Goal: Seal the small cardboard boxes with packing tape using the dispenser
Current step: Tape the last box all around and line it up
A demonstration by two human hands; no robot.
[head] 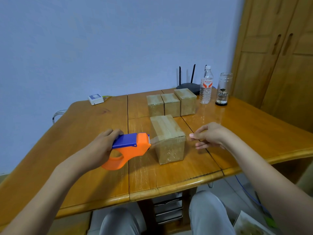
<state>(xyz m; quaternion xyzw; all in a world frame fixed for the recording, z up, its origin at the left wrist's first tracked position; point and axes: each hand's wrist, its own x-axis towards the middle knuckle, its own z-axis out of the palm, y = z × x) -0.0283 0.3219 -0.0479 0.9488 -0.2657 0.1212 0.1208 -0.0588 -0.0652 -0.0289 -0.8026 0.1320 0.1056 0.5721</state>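
Observation:
A small cardboard box stands in the middle of the wooden table. My left hand grips the orange and blue tape dispenser just left of the box. A strip of clear tape runs from the dispenser's blade across the box's near top edge. My right hand is just right of the box, thumb and forefinger pinched together at the tape's end; the tape there is too faint to see clearly. Three more boxes stand in a row behind.
At the back of the table stand a black router, a plastic water bottle and a glass jar. A small white device lies at the back left. A wooden wardrobe is on the right. My knees are under the front edge.

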